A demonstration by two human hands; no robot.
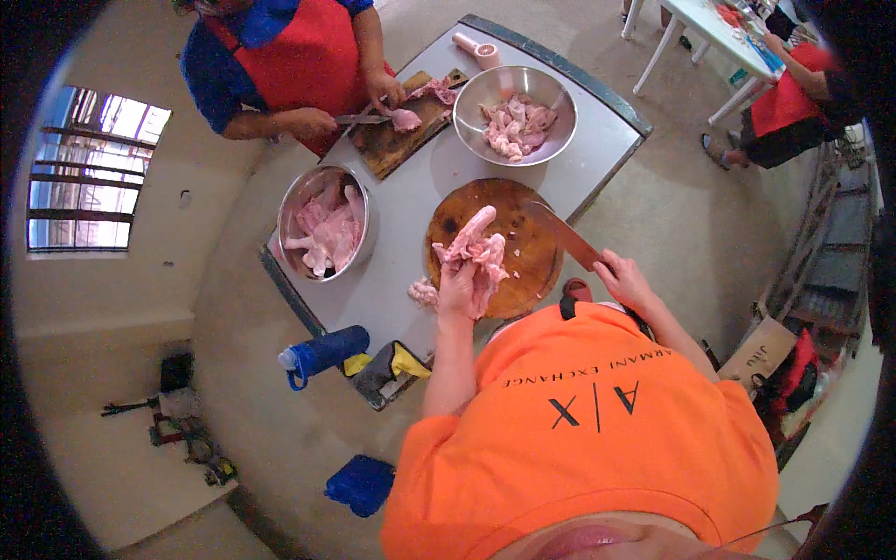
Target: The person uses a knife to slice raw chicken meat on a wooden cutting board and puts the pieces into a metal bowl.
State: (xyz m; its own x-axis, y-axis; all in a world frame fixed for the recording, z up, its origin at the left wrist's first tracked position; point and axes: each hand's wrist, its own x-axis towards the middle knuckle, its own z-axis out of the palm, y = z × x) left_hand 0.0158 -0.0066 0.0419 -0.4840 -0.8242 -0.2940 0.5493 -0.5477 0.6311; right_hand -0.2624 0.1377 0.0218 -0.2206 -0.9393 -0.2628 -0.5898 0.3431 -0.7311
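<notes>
My left hand (pixel 457 291) is closed around raw chicken pieces (pixel 480 246) over a round wooden chopping board (pixel 535 271). A long pale piece sticks up from the bunch. My right hand (pixel 623 278) grips the handle of a large wide-bladed knife (pixel 567 235). Its blade slants over the board's right side, apart from the meat. Small scraps dot the board. A crumpled bit of raw chicken (pixel 423 294) lies by the board's left edge, near my left wrist.
A steel bowl of chicken (pixel 365 245) stands left, another steel bowl (pixel 566 138) beyond the board. Across the table (pixel 411 219), a person in a red apron (pixel 303 61) cuts meat on a rectangular board (pixel 383 149). A blue bottle (pixel 331 355) and a yellow-grey cloth (pixel 385 367) lie at the near-left edge.
</notes>
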